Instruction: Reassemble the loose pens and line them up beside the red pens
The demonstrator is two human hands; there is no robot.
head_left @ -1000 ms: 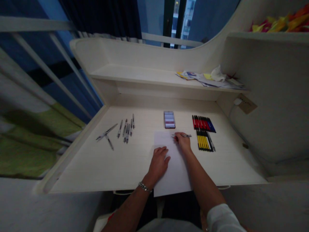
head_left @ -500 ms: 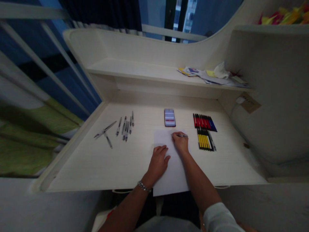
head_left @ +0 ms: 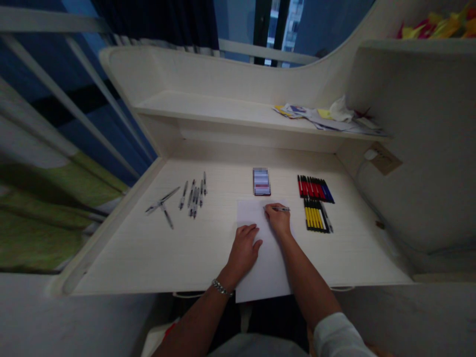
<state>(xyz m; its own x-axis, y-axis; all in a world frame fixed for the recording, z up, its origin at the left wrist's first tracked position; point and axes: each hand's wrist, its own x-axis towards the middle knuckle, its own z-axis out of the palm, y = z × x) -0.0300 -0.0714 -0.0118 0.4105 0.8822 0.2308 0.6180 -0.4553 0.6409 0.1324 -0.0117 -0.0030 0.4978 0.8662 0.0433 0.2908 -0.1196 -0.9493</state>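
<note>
- Two bare hands are on one sheet: the right hand (head_left: 278, 219) closes its fingers around a thin dark-and-silver pen (head_left: 281, 208), in a writing grip, and the left hand (head_left: 243, 253) lies flat and open, holding nothing.
- The white paper sheet (head_left: 266, 263) is under both hands, and the left hand covers part of its left edge. Its near end goes over the front edge of the pale wood-grain desk (head_left: 130, 253).
- Much open desk surface is left of the left hand. To the right of the right hand is less room, because a row of yellow-and-black pens (head_left: 316, 216) lies just beside the paper.
- Behind this row, farther from the right hand, is a row of red, black and blue pens (head_left: 314, 190).
- Beyond the right hand, just past the paper's far edge, lies a phone (head_left: 261, 181), and its surface is blurred.
- Left of the left hand, well apart, lie several clear pens (head_left: 194, 199).
- The right fingers hide the pen's tip, so I cannot tell if it touches the paper.
- A silver chain bracelet (head_left: 222, 287) is on the left wrist, and a white sleeve (head_left: 340, 337) is on the right arm, cut off by the picture's lower edge.
</note>
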